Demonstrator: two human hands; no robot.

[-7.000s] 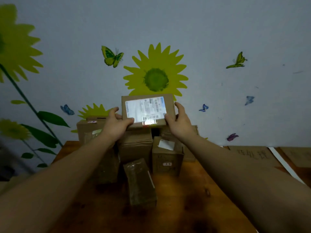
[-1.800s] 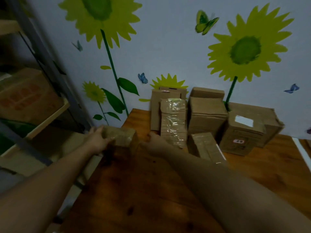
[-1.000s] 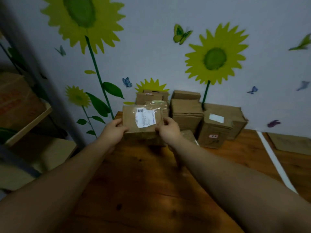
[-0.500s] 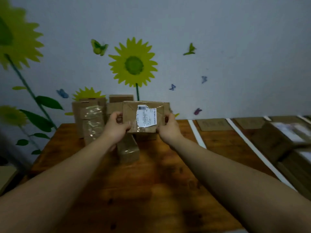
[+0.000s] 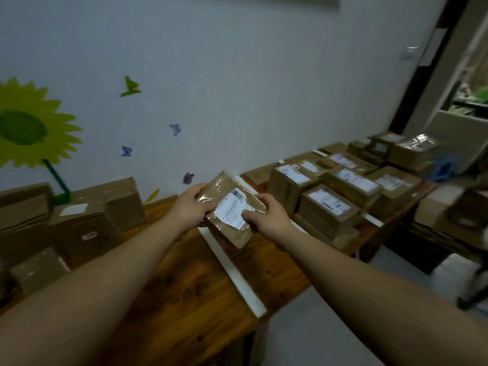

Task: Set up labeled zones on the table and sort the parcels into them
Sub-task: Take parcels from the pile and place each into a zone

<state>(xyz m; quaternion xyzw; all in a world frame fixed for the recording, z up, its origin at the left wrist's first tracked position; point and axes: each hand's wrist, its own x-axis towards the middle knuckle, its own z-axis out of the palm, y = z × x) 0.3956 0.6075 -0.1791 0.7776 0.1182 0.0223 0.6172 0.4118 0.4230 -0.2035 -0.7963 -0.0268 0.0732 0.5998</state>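
I hold a flat brown parcel (image 5: 229,207) wrapped in clear tape, with a white shipping label on top, tilted above the wooden table (image 5: 184,294). My left hand (image 5: 191,207) grips its left end and my right hand (image 5: 264,216) grips its right side, thumb on the label. The parcel hovers over a white tape line (image 5: 232,270) that crosses the table. Unsorted brown parcels (image 5: 79,223) stand against the wall at the left. Sorted parcels (image 5: 330,204) with labels up fill the zones to the right.
A wall with sunflower and butterfly stickers runs behind the table. More taped boxes (image 5: 412,151) sit at the table's far right end, near a doorway. A low cardboard box (image 5: 446,220) stands on the floor beyond the table's right edge. Grey floor lies below right.
My view has swung to the right, bringing the sorted zones into sight. Both hands have carried the labelled parcel rightward from the unsorted pile to above the white tape line and tilted it.
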